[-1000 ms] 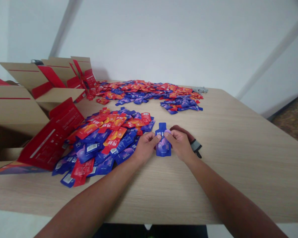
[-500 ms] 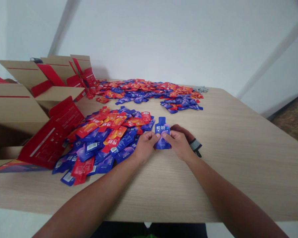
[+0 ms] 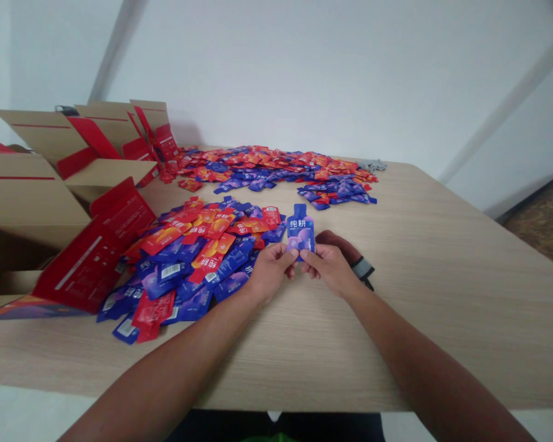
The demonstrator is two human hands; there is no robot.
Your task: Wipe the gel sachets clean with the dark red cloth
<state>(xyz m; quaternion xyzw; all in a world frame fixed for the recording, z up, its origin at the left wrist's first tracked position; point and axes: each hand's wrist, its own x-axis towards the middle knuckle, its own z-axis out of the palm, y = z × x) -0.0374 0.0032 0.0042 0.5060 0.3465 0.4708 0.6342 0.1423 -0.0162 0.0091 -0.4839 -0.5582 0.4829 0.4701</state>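
Note:
Between my two hands a purple-blue pouch (image 3: 300,230) is held upright, its narrow neck at the top and its printed front facing me. My left hand (image 3: 275,267) pinches the lower left corner with thumb and fingers. On the lower right corner, my right hand (image 3: 328,264) has the same pinch. Left of my hands lies a heap of red and blue pouches (image 3: 212,252), overlapping at many angles. A dark brown glove-like item with a grey band (image 3: 362,267) rests on the table just behind my right hand, partly hidden by it.
Open cardboard boxes (image 3: 18,190) with red flaps stand along the left side. Toward the wall, a long spread of more red and blue pouches (image 3: 267,161) covers the table's back. A grey cloth (image 3: 372,165) lies at its right end. The wooden table (image 3: 442,276) extends right.
The pouch has shifted upward between my fingers, so my hands now grip it at its bottom corners rather than higher on its sides. The heaps and boxes stay put.

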